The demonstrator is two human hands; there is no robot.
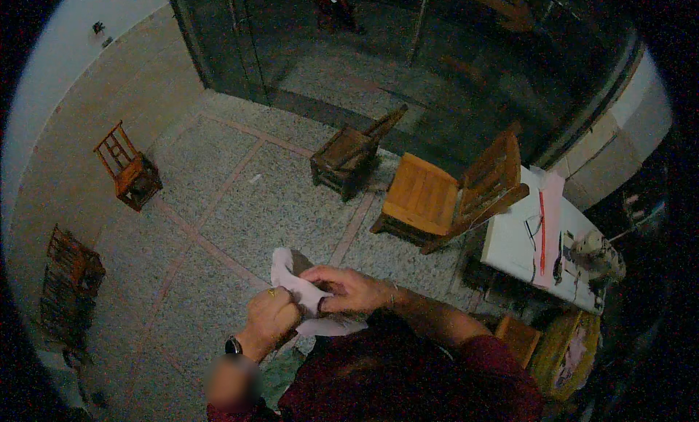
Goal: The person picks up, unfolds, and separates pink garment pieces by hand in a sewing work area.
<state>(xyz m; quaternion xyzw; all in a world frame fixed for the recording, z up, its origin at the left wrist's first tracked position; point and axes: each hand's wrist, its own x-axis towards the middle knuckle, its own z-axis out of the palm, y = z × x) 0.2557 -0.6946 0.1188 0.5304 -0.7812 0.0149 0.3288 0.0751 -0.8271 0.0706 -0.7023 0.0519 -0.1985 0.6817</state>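
Observation:
A pale pinkish-white piece of cloth (pixel 289 278) is bunched between my two hands, low in the middle of the head view. Fingers curled into a fist, my left hand (pixel 271 318) grips its left side; a ring and a dark wristwatch (pixel 233 345) show on that arm. From the right, my right hand (pixel 354 289) is closed on the same cloth, its thumb and fingers around a fold. One end of the cloth sticks up past the hands, and another part spreads below them, near my dark red clothing. The fingertips inside the folds are hidden.
A wooden chair (pixel 421 196) stands ahead to the right, a darker one (pixel 342 156) beyond it. Two small chairs are at the left. A white table (pixel 510 236) at the right bears pink cloth, a long red strip and a machine-like object (pixel 598 256). A yellow container (pixel 546 356) stands below.

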